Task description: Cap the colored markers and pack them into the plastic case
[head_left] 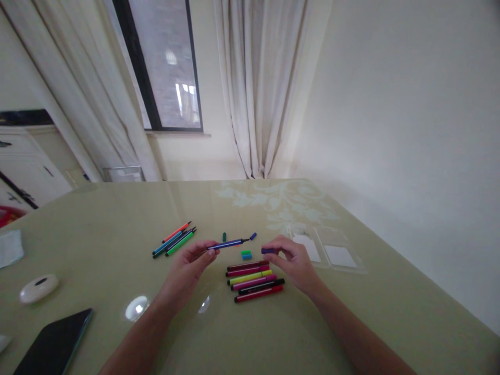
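Between the thumb and fingers of my left hand (194, 260) is a blue felt-tip pen (228, 244), uncapped, its dark tip pointing right. My right hand (289, 256) pinches a purple-blue pen cap (267, 251), apart from the pen. Another blue cap (253, 236) lies just beyond the pen's tip. A dark green cap (224, 237) sits behind the pen, and a light green cap (246, 252) and a light blue cap (247, 257) lie between my hands. Nearer me, several capped pens (253, 284) form a row. Left of my left hand, several uncapped pens (175, 242) are bunched together.
A clear plastic case (357, 264) with white inserts lies open at the right. On the left are a dark tablet-like device (54, 341), a white oval object (39, 289) and a pale cloth or tissue (11, 248). A wall borders the table's (332, 333) right side.
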`<act>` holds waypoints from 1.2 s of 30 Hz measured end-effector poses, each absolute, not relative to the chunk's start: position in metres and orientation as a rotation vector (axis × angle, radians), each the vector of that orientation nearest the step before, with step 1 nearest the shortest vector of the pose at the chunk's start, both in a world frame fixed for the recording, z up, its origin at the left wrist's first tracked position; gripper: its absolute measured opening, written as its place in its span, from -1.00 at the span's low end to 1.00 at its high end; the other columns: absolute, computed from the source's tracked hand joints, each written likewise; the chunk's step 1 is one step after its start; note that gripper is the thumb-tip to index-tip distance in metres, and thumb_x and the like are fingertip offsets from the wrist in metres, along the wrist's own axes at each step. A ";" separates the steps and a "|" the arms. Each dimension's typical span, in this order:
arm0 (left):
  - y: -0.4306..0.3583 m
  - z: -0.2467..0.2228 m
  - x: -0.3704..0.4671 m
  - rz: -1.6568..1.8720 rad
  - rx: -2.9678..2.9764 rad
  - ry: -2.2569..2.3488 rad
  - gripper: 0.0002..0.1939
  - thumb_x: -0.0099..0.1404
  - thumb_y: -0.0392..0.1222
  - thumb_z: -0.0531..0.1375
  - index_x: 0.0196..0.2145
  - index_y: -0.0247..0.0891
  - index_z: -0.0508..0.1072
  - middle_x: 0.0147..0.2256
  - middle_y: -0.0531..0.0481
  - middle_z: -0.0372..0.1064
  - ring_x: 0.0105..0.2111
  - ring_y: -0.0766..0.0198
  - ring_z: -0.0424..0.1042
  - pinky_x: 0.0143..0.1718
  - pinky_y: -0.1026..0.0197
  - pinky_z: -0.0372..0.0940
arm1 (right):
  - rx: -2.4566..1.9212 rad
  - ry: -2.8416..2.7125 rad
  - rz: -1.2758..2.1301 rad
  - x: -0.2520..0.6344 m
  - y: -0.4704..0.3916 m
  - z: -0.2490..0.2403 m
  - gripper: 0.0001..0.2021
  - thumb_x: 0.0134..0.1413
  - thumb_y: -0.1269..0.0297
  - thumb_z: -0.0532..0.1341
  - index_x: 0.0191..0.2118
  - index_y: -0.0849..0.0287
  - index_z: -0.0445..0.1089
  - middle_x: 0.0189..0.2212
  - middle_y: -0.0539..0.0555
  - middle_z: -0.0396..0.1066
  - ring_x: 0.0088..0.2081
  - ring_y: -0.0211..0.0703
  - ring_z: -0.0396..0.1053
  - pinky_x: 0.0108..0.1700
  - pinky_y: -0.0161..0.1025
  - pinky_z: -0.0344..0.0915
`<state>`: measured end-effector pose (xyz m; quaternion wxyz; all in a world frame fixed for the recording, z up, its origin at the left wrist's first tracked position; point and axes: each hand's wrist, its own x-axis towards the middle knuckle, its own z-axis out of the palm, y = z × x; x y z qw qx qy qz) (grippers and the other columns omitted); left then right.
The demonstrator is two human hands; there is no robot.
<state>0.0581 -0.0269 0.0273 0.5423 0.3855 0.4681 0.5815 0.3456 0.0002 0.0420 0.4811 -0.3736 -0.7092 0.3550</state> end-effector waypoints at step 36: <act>-0.034 0.031 0.066 1.269 1.226 1.137 -0.73 0.18 -0.01 0.43 -0.21 -0.18 0.64 -0.17 -0.08 0.64 -0.15 0.15 0.58 -0.09 0.18 0.45 | -1.187 -1.898 0.641 0.347 0.010 0.033 -0.88 0.15 0.33 0.29 -0.19 0.11 0.55 -0.25 0.09 0.59 -0.18 -0.02 0.50 -0.04 -0.06 0.38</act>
